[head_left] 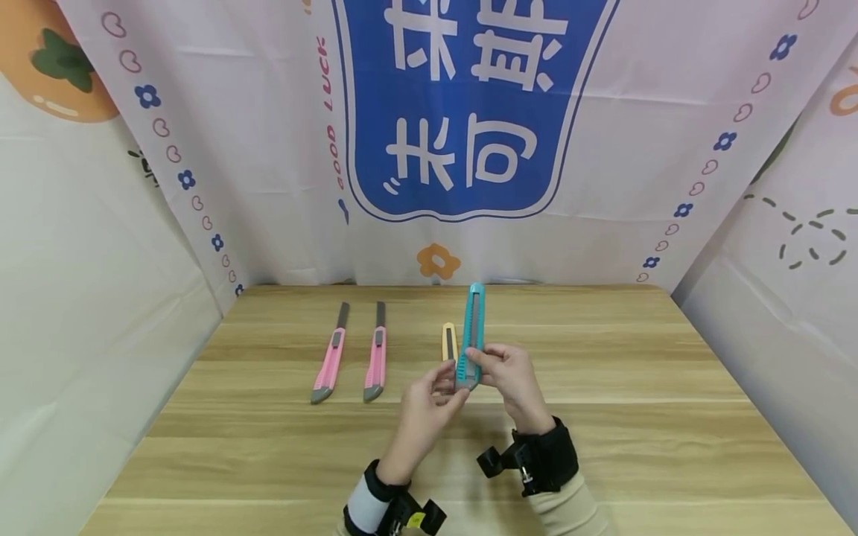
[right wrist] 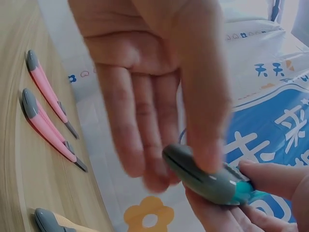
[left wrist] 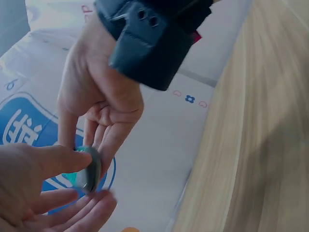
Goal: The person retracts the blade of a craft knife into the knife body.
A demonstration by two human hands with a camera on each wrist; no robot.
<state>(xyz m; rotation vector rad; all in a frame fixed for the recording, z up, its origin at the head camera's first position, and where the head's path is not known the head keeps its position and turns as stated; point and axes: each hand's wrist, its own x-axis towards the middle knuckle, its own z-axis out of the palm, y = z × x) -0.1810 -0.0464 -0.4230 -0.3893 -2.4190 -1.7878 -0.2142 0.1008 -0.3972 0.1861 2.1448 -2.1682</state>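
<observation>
A teal utility knife (head_left: 474, 316) with a grey end cap (right wrist: 195, 176) is held up over the table between both hands, its grey end toward the person. My right hand (head_left: 512, 376) pinches the teal body, thumb on its face, as the left wrist view (left wrist: 104, 92) also shows of this right hand. At the grey cap, my left hand (head_left: 429, 402) grips with its thumb on top and fingers beneath. No blade sticks out of the teal knife's far end. Behind the hands lies a small yellow utility knife (head_left: 448, 339), its near part hidden by the left hand.
Two pink utility knives, one at far left (head_left: 331, 361) and one beside it (head_left: 377, 365), lie on the wooden table (head_left: 643, 417) with dark blades pointing away. A printed white cloth (head_left: 288, 186) hangs behind the table's back edge, with more cloth at both sides.
</observation>
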